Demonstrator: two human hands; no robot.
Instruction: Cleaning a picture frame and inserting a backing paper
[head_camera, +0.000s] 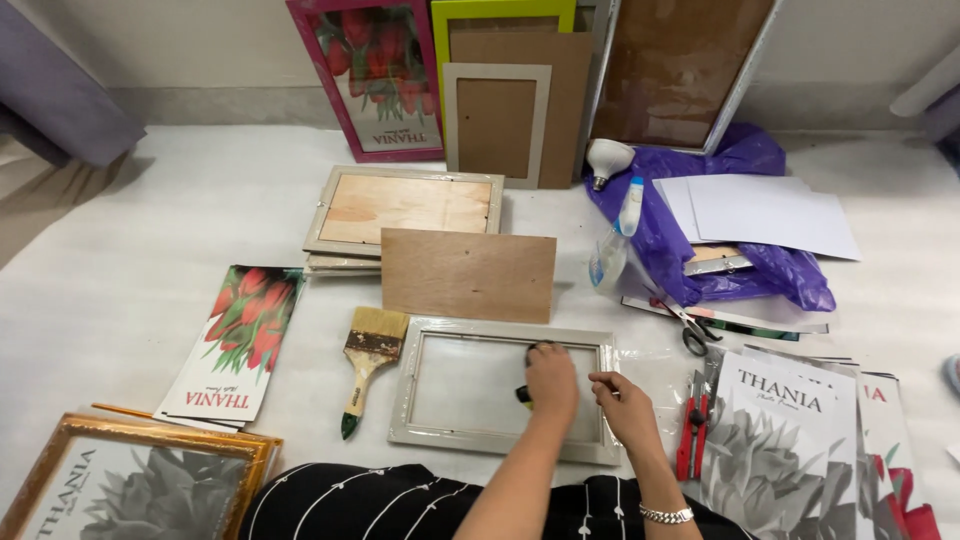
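Fingers of the left hand (551, 378) curl around a small dark object on the frame (420, 345), while right hand (624, 405) fingers pinch together, steadying its edge.

Paintbrush (368, 362) left; plywood board (468, 274) behind; spray bottle (612, 248), scissors (688, 330) right

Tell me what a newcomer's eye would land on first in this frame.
Most likely the two hands at bottom centre: the left hand presses a small dark thing onto the glass of a pale grey picture frame lying flat, with the right hand on the frame's right side. Next, the bright pink frame with red tulips leaning on the back wall, and the purple plastic bag at right.
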